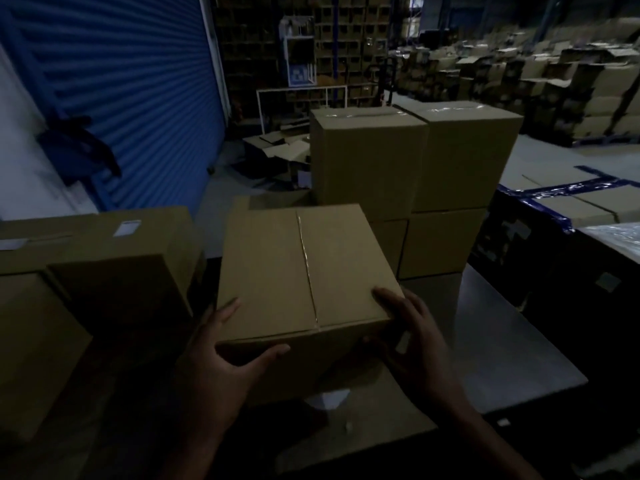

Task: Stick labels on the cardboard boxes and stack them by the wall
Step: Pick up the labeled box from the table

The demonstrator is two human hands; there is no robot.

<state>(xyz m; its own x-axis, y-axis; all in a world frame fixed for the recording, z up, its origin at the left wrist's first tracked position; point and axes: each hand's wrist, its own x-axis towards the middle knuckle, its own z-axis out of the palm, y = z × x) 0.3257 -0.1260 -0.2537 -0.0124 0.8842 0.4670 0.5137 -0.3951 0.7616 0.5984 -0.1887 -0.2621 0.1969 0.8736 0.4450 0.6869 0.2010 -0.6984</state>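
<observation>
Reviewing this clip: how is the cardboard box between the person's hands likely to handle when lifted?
The cardboard box probably stays stiff: its top flaps lie flat and closed. The left hand and right hand grip opposite near corners, suggesting it is bulky. Flat-sided, it should not roll. Weight cannot be judged.

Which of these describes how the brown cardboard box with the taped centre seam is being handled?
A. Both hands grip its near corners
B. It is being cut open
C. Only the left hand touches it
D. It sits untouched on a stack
A: the left hand and right hand each curl round a near corner of the brown cardboard box.
</observation>
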